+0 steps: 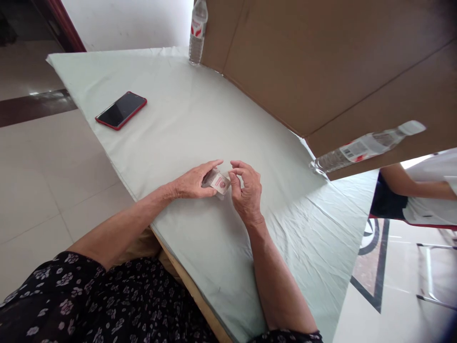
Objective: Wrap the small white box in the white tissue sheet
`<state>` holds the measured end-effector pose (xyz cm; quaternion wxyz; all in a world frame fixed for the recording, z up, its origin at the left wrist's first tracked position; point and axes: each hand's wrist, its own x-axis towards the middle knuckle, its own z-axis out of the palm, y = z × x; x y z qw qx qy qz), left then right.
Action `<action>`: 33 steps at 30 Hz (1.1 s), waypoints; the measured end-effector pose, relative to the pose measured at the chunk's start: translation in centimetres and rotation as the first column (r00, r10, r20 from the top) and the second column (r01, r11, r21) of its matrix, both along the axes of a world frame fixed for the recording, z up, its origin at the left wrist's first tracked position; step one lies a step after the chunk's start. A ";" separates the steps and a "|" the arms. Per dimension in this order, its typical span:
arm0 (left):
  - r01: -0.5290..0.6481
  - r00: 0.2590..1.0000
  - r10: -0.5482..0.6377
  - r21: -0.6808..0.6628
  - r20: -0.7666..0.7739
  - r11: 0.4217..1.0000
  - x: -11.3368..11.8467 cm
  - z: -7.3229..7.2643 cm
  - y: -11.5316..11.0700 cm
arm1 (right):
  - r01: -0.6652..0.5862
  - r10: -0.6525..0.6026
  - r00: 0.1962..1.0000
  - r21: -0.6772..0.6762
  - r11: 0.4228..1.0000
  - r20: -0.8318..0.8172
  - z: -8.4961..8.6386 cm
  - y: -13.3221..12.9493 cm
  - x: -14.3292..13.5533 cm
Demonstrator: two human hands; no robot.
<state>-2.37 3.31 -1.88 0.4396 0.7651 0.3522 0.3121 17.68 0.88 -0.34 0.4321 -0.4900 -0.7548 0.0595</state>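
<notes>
A small clear plastic box with a cream-and-red printed label (220, 182) is held just above the pale green tablecloth (185, 124). My left hand (195, 182) wraps around its left side, thumb below and fingers above. At the box's right edge, my right hand (247, 190) has its thumb and a bent finger closed in a pinch at the label's corner, with the index finger raised above them. Whatever is inside the box is too small to make out.
A phone in a red case (121, 110) lies at the table's left. One water bottle (197, 33) stands at the back, another bottle (364, 147) at the right, both against a brown cardboard panel (303, 62). Beyond the right edge, a person's arm (414, 183) shows.
</notes>
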 end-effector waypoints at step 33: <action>0.108 0.993 -0.106 -0.026 0.046 0.994 0.8 0.1 -0.6 | -0.320 0.012 0.817 -0.436 0.841 -0.577 1.0 1.3 4.7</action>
